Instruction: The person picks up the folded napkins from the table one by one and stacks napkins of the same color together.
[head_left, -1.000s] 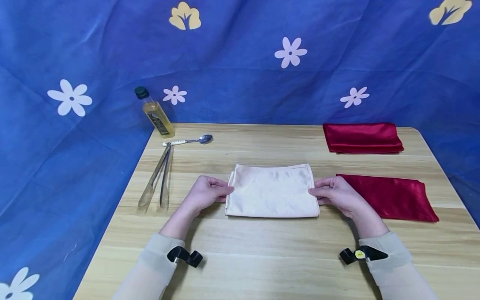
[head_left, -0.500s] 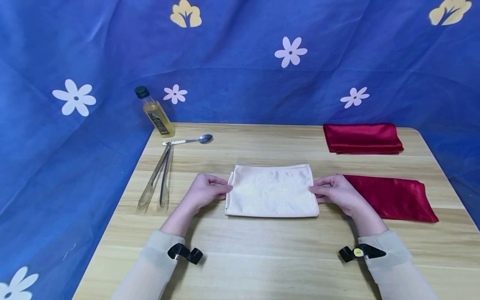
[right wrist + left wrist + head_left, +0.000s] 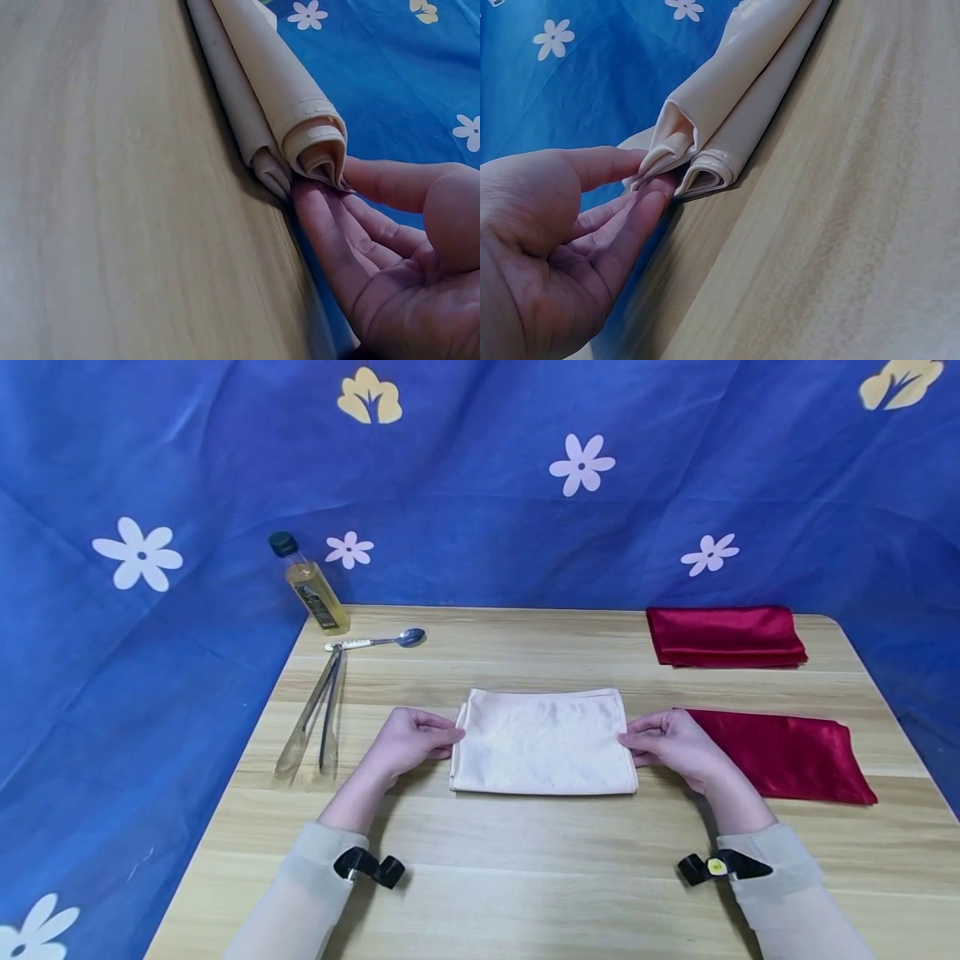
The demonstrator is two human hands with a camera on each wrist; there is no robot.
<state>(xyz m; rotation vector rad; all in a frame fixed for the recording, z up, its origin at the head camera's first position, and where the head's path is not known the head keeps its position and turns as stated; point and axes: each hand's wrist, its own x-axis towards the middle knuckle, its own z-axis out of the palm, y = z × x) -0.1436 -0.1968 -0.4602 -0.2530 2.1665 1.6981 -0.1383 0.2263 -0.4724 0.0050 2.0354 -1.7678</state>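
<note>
Pinching a folded cream cloth by its short ends, left hand and right hand have it sitting between them, thumbs on top, fingers under the upper fold. Metal tongs lie left of the left hand, spoon beyond. One red cloth's just right of the right hand, another red one farther out.

Your head camera is looking forward and down from well above the cloth; your left wrist camera is facing its left end closely, your right wrist camera its right, all sharing table and backdrop.
</note>
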